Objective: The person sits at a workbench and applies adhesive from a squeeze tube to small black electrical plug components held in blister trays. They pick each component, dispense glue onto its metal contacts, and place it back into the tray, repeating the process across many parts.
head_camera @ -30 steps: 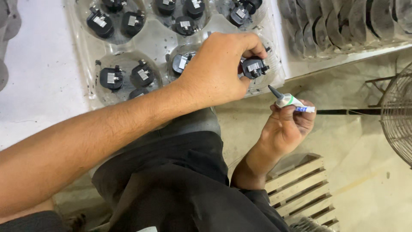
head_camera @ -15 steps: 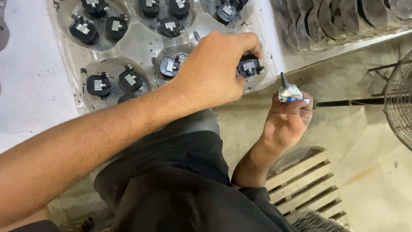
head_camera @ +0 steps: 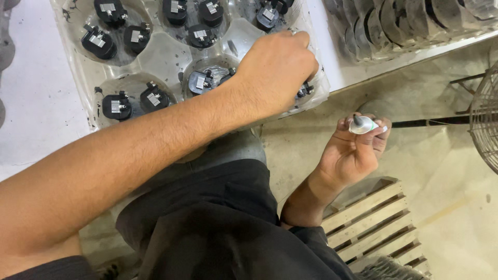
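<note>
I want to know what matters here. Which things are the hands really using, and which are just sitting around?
In use:
- left hand, over a small black part
- clear tray of black parts
- right hand, holding a small tube

Just around:
- wooden pallet
- wire fan guard
- grey parts on the table

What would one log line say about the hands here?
left hand: on black part in clear tray | right hand: holding small tube

Both forearms are seen bare to the elbow, the left hand [head_camera: 275,72] and right hand [head_camera: 353,153] ungloved and without rings. Dark, loosely creased shorts are worn over the lap, and a dark sleeve edge is glimpsed at lower left.
</note>
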A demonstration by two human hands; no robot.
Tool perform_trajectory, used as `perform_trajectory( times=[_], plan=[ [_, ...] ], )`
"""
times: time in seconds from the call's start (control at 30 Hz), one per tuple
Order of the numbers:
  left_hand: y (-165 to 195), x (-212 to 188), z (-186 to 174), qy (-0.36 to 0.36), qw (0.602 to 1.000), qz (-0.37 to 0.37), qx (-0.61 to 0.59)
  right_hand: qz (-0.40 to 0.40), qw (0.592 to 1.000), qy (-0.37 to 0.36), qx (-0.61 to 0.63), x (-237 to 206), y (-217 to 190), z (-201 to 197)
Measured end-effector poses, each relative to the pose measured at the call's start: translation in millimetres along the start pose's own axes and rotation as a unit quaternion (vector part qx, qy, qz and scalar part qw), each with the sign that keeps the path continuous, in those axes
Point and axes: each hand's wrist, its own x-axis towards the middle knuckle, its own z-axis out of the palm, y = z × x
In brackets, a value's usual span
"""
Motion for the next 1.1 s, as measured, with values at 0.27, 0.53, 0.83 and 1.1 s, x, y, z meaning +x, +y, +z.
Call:
perform_trajectory(
  times=[0.27,0.53,0.83,1.1],
  plan=[
    [-3.8,4.3,-2.6,0.01,0.999,0.018,-0.026,0.026,0.999,-0.018,0.006,-1.4,5.7,-6.9],
    [-12.6,30.9,12.6,-0.05,0.988,-0.135,0.054,0.001,1.0,-0.03,-0.002,-9.0,7.3,-10.9],
    [-2.5,29.7,-0.2,0.05,0.994,-0.096,-0.021,-0.04,0.998,-0.052,0.023,-17.5,4.6,4.7],
    [37.5,-86.1,-96.3,0.05,0.892,-0.242,-0.378,-0.165,0.974,-0.123,-0.096,-45.2,12.2,66.0]
  ],
)
